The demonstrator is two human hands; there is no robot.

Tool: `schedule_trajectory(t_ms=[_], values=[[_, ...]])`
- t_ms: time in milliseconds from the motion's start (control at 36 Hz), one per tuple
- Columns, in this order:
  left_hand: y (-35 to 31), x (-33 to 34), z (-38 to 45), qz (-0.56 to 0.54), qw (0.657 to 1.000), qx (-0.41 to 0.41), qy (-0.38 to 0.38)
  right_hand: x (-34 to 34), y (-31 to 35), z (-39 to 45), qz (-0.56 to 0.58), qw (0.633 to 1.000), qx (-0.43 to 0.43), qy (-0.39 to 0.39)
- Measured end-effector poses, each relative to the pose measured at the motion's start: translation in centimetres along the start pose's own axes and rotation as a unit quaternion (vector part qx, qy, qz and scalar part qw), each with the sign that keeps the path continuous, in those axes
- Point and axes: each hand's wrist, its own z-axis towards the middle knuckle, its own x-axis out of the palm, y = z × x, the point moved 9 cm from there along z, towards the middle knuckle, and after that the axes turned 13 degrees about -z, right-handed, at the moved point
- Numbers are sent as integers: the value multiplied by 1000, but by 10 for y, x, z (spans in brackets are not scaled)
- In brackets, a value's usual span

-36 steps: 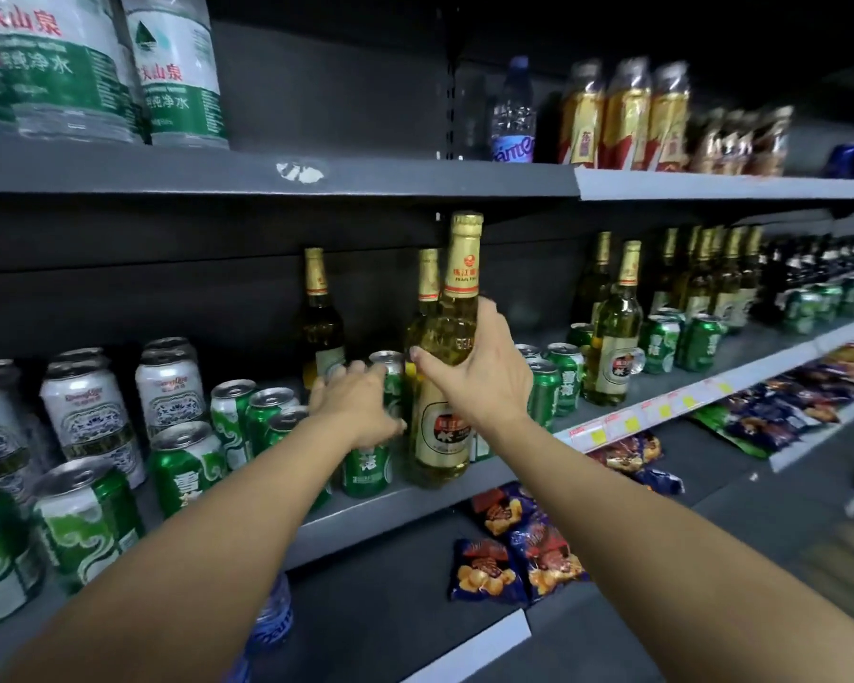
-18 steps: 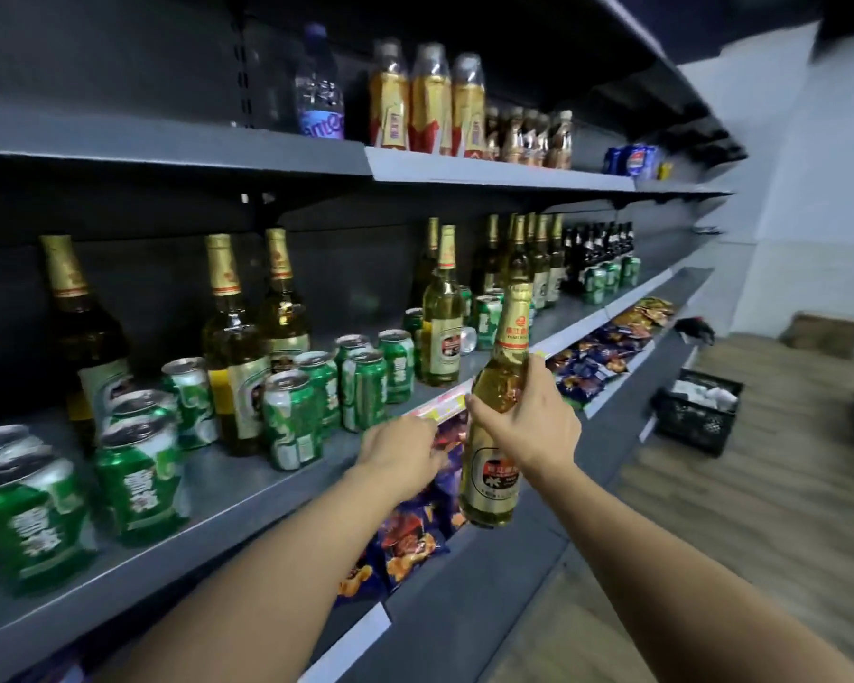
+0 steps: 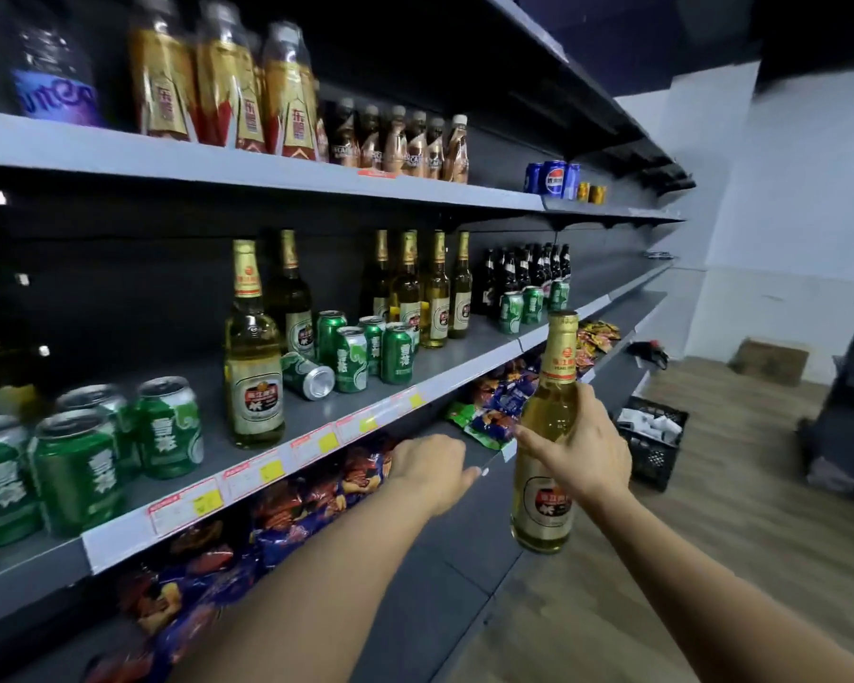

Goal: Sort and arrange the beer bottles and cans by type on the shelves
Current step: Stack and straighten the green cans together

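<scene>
My right hand (image 3: 580, 448) grips a gold-capped beer bottle (image 3: 546, 490) upright in the air, in front of and below the middle shelf (image 3: 405, 386). My left hand (image 3: 432, 468) hovers by the shelf's front edge with its fingers loosely curled and holds nothing. On the shelf a single matching bottle (image 3: 254, 367) stands near the front. A row of like bottles (image 3: 427, 293) stands further right. Green cans (image 3: 366, 350) cluster between them, and one can (image 3: 307, 376) lies on its side. More green cans (image 3: 85, 460) stand at the left.
Dark bottles (image 3: 526, 273) and green cans (image 3: 531, 304) fill the shelf's far end. Snack bags (image 3: 316, 490) lie on the lower shelf. The upper shelf carries drink bottles (image 3: 228, 91) and blue cans (image 3: 553, 178). A black crate (image 3: 654, 448) sits on the wooden floor.
My view has swung right along the shelf. My right hand lifted the bottle off the shelf and carried it rightward into the aisle. My left hand let go of the cans and drew back.
</scene>
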Motion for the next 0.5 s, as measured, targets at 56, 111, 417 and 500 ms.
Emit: schedule_trajectory(t_ms=[56,111,417,500], values=[[-7,2,25,-2,1000,-7,-2,8,-13,24,9,1000,1,4],[-11,3,51,-1,1000,-13,-8,17,-22,49,23,1000,2,4],[21,-22,197,13,997,-43,-63,76,-4,197,105,994,-28,-15],[31,-40,236,21,994,-49,-91,94,12,239,114,992,-53,-15]])
